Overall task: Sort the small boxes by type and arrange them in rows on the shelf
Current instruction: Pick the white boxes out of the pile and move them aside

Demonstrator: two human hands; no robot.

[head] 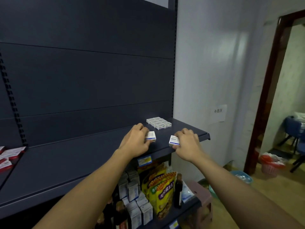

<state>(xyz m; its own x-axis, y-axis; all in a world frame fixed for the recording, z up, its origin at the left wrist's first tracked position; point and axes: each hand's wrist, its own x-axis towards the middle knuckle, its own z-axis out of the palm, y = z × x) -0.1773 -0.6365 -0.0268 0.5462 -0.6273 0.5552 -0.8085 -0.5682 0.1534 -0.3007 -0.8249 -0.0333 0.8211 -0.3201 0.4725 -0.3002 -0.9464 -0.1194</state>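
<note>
On the dark shelf (99, 156), the left hand (135, 139) grips one small white box (151, 136) and the right hand (186, 142) grips another white box (174, 140). Behind them, near the shelf's right end, sits a tidy block of white boxes (158, 123).

**Readable text**

Paper sign (218, 113) on the wall: "补货区". Box in my right hand (187, 143), white w/ blue strip (174, 140): "回形针" on top. Box in my left hand (136, 140), w/ yellow strip (151, 136): print too small to read. Yellow snack bags (162, 194) on lower shelf: big Chinese chars, can't make out. Blue price tag (144, 160) on shelf edge: illegible.
</note>
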